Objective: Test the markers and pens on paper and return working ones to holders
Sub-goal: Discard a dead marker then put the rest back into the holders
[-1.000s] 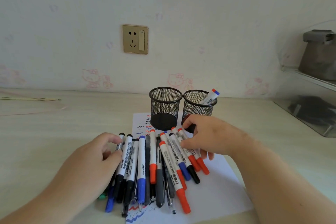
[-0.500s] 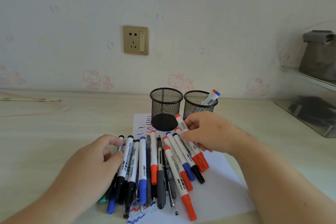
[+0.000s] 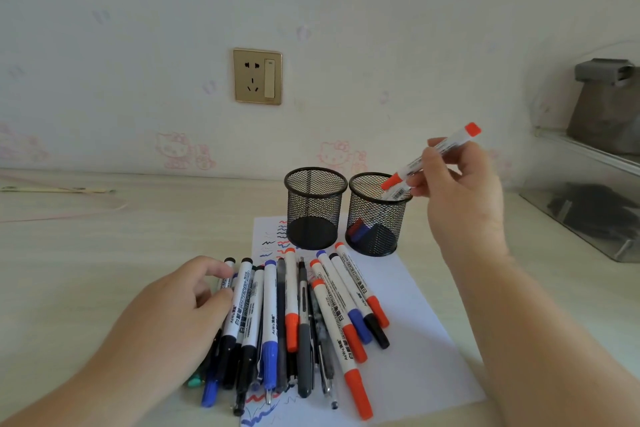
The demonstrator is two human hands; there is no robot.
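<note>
Both forearms and hands (image 3: 460,198) are bare, sleeveless.

Right hand (image 3: 460,191) lifted red marker (image 3: 437,155) (over holder (image 3: 375,215)).

Two mesh holders (image 3: 315,206) (image 3: 375,215), one paper sheet (image 3: 408,357) (pens uncounted).

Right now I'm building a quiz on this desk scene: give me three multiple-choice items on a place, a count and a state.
1. Where is the red-capped white marker? A in the pile B over the right holder C on the shelf
2. How many black mesh holders? A one B two C three
3. The left black mesh holder is: A empty B full C tipped over

B: the right hand grips it above the right black mesh holder.
B: two stand side by side.
A: its bare bottom shows.
</note>
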